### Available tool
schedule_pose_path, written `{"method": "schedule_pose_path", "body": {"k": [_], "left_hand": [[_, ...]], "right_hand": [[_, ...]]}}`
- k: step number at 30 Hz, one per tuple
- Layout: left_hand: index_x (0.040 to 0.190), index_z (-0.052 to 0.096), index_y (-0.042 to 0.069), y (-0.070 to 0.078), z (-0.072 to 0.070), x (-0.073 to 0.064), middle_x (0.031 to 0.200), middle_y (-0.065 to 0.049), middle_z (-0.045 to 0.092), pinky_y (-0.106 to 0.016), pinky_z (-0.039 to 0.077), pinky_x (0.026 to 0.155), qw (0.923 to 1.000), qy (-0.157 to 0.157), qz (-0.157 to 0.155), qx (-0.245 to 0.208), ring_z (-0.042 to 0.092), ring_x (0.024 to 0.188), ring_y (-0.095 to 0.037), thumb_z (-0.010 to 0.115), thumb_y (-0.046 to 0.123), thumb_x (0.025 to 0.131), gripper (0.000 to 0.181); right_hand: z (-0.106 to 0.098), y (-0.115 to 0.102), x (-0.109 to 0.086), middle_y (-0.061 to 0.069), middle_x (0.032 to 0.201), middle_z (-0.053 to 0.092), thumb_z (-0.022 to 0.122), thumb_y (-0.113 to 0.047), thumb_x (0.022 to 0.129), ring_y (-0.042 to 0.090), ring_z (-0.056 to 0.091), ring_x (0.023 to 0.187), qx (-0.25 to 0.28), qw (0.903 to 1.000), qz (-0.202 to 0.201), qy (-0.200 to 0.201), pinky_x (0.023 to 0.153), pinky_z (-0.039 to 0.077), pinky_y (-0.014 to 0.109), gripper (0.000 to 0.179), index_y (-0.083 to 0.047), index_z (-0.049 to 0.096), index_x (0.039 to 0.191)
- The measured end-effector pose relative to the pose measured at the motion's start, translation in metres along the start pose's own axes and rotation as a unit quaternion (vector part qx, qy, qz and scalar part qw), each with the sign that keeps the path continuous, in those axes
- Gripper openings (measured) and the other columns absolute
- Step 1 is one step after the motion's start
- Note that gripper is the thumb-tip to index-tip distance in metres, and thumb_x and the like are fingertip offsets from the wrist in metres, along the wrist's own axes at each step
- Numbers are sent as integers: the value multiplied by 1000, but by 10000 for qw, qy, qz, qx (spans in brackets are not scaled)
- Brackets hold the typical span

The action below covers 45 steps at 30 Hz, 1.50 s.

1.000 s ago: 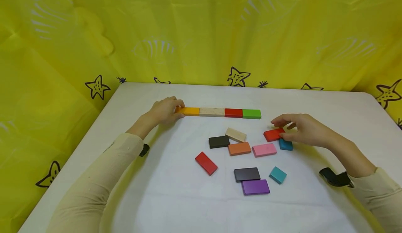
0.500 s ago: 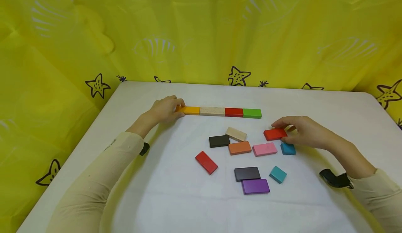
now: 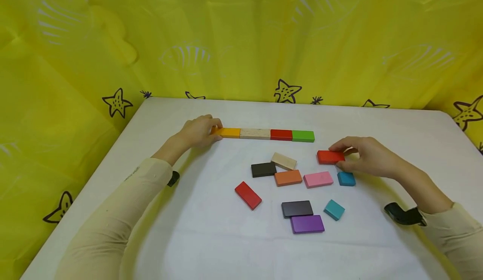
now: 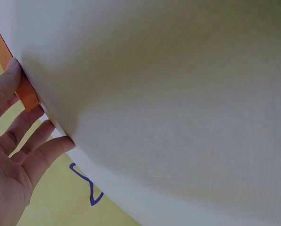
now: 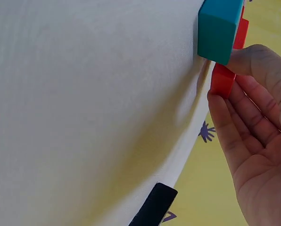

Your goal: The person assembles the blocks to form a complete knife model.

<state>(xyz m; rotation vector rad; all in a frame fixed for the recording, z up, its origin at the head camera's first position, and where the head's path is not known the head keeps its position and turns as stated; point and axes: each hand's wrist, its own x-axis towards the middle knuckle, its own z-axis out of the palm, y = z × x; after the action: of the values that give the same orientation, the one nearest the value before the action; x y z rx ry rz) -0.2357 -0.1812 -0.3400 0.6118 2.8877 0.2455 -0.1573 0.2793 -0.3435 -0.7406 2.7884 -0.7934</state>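
My left hand (image 3: pixel 198 133) pinches the left end of a yellow-orange block (image 3: pixel 231 133), thumb on the near side and fingers on the far side. That block heads a straight end-to-end row with a plain wood block (image 3: pixel 255 133), a dark red block (image 3: pixel 281 135) and a green block (image 3: pixel 303 136). At the right, my right hand (image 3: pixel 371 156) holds a bright red block (image 3: pixel 329 157) by its right end between thumb and fingers; the right wrist view shows the grip on the red block (image 5: pixel 223 81). A short blue block (image 3: pixel 346 178) lies just below that thumb.
Loose blocks lie nearer on the white table (image 3: pixel 211 246): wood (image 3: pixel 284 161), black (image 3: pixel 263 170), orange (image 3: pixel 288 178), pink (image 3: pixel 318 180), red (image 3: pixel 247 195), dark grey (image 3: pixel 297 209), purple (image 3: pixel 307 224) and teal (image 3: pixel 333 210). A yellow curtain (image 3: pixel 249 41) hangs behind.
The blue block has shifted slightly right and apart from the bright red block. My right hand has taken hold of the red block, which has turned straighter and moved slightly farther back. The left hand stays put.
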Motion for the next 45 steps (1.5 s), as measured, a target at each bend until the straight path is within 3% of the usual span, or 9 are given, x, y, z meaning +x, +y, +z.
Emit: {"method": "schedule_pose_path", "body": {"k": [7, 12, 14, 21, 45], "left_hand": [[126, 65, 14, -1, 1, 1, 110, -9, 60, -48, 48, 82, 10000, -7, -7, 4, 56, 97, -26, 69, 32, 99, 34], [126, 65, 14, -1, 1, 0, 107, -8, 59, -49, 48, 82, 10000, 9, 6, 4, 56, 96, -26, 70, 32, 99, 33], [126, 65, 14, -1, 1, 0, 108, -8, 59, -49, 49, 83, 10000, 21, 20, -8, 56, 97, -26, 70, 32, 99, 33], [126, 65, 14, -2, 1, -1, 109, -9, 60, -49, 48, 83, 10000, 42, 53, -32, 55, 97, -26, 70, 32, 98, 33], [126, 66, 14, -2, 0, -2, 106, -8, 59, -48, 47, 80, 9999, 92, 90, -28, 55, 96, -26, 70, 32, 98, 33]], "right_hand": [[-2, -1, 1, 11, 119, 70, 83, -9, 85, 30, 65, 107, 20, 9998, 14, 197, 94, 51, 59, 41, -3, 69, 122], [-3, 0, 5, 12, 118, 71, 84, -7, 84, 28, 66, 105, -154, 9994, -39, 315, 90, 55, 40, 40, -2, 70, 122], [-4, 1, 7, 13, 119, 71, 83, -6, 84, 29, 66, 105, -173, 9993, -19, 320, 90, 56, 39, 40, -1, 70, 122], [-8, 5, 17, 19, 120, 70, 80, -2, 86, 35, 65, 107, -120, 9993, 67, 354, 92, 52, 57, 40, 3, 68, 124], [-13, 16, 44, 25, 126, 64, 73, -9, 94, 44, 53, 121, -8, 9978, 659, -54, 99, 46, 63, 42, 2, 62, 133]]}}
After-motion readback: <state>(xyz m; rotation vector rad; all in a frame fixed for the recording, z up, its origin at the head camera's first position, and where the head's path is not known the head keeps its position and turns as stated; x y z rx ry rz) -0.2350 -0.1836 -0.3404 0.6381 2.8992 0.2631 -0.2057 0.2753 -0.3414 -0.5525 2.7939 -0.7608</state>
